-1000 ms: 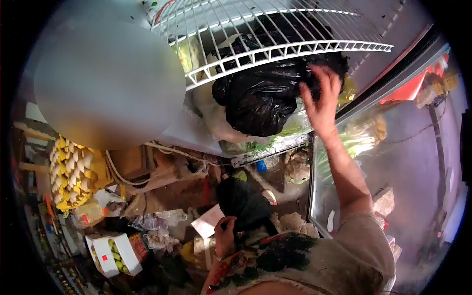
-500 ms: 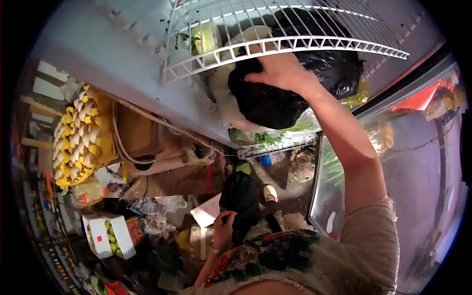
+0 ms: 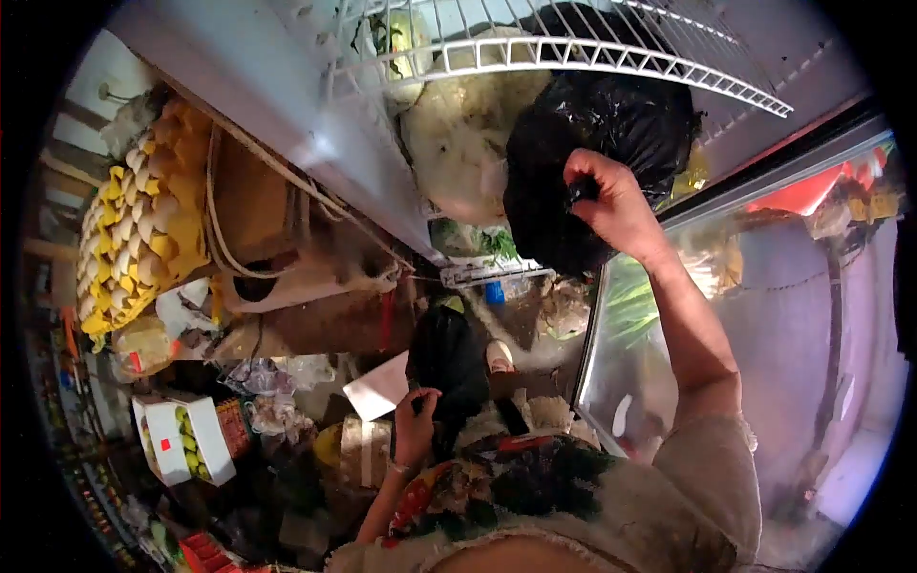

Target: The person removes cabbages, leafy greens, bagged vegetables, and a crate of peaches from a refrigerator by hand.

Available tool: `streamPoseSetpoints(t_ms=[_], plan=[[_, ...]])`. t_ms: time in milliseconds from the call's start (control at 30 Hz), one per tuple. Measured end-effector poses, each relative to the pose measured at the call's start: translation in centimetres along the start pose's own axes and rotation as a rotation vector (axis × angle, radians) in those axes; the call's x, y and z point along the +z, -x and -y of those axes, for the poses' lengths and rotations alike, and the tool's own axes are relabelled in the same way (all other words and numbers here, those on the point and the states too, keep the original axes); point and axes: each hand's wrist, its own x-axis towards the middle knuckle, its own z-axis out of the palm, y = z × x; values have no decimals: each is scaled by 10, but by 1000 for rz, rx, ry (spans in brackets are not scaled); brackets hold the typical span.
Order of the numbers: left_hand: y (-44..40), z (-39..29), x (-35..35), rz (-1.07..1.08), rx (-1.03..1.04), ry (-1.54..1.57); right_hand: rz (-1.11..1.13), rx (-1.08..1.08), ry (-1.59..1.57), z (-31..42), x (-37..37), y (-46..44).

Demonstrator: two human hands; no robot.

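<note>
My right hand [image 3: 619, 212] is closed on a gathered fold of a large black plastic bag [image 3: 592, 119], which bulges out below a white wire shelf [image 3: 573, 54] in an upright fridge. Beside it on the left sits a cloudy, pale plastic bag [image 3: 458, 143]; its contents are unclear. Lower down, my left hand [image 3: 415, 420] has its fingers curled at the edge of another black plastic bag [image 3: 447, 358], apparently gripping it. Leafy greens [image 3: 499, 244] lie beneath the bags in the fridge.
The fridge's glass door [image 3: 630, 353] stands open on the right. To the left are stacked egg trays [image 3: 143, 229] wrapped in yellow and a white box of green fruit [image 3: 183, 439]. A wrapped pale vegetable [image 3: 406, 48] rests on the shelf. Cartons and bags crowd the floor.
My right hand has drawn back and down from under the shelf, now pinching the large black bag. That bag has shifted right and outward, uncovering more of the pale bag.
</note>
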Motion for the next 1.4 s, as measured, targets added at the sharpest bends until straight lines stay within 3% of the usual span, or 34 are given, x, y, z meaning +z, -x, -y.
streamPoseSetpoints(t_ms=[67,133,200,333,467,533,600,633,767,833,867,933,1000,1133,1233,1300,1400], plan=[[1,0,-2,4,-33,-8,-229,-33,-182,5,7,2],[-3,11,-6,32,51,-27,-216,58,-153,6,6,10],[-1,16,-8,26,37,-18,-155,239,177,-2,6,19],[2,14,-10,17,-7,46,-271,273,238,-7,13,39],[9,12,-20,16,-70,-12,-622,326,201,5,18,55],[13,14,-27,34,-6,-42,-735,241,291,-7,26,59],[18,16,-31,9,-11,-18,-539,305,261,-35,22,68],[20,25,-31,5,168,154,-422,386,308,-35,20,70],[28,13,-41,25,-87,-61,-331,460,54,-13,43,97],[25,11,-40,44,-48,-61,-587,578,-287,8,61,116],[26,15,-41,63,-18,-67,-772,630,-700,5,77,138],[21,29,-41,112,-21,-43,-783,561,-922,31,81,152],[15,29,-37,164,-16,-15,-796,618,-927,27,90,164],[-1,25,-17,235,-97,-99,-787,983,-959,-37,148,207],[-21,55,8,279,-35,-135,-593,1301,-771,-69,208,233],[-38,85,27,293,30,-261,-607,1203,-813,-81,247,243],[-76,150,43,268,73,-326,-635,1176,-747,-189,333,308]])
